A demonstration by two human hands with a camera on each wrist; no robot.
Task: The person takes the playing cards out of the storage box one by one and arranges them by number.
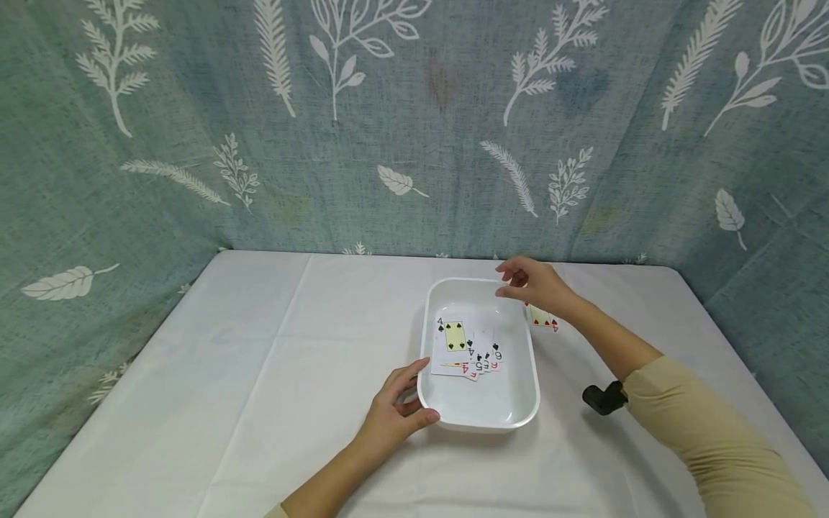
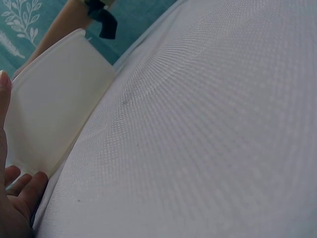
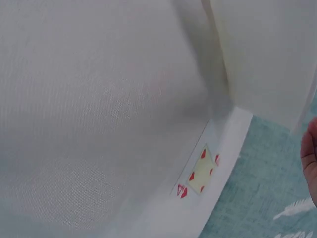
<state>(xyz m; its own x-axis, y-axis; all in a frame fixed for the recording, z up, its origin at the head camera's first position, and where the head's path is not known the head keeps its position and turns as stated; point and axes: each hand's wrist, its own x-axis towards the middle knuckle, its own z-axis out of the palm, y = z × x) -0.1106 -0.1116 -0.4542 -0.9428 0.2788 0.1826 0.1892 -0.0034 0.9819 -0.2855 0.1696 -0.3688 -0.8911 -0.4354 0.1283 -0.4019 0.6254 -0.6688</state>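
White tray (image 1: 481, 424), left hand (image 1: 393, 417) on its near-left rim.

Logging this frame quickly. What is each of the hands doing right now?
Left hand: grips the near-left rim of the white tray.
Right hand: holds nothing, fingers loosely curled above the tray's far-right corner.

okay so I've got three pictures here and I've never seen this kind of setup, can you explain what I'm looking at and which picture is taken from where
No machine here: a person works with bare hands. The wide picture comes from a camera on the person's head; the other two come from cameras strapped to each wrist.

A white tray stands on a table under a white cloth. Several playing cards lie face up inside the tray. One more red card lies on the cloth beside the tray.

The left hand holds the tray's near corner. The right hand hovers over the tray's far edge and holds nothing visible. The right wrist view shows that red card.
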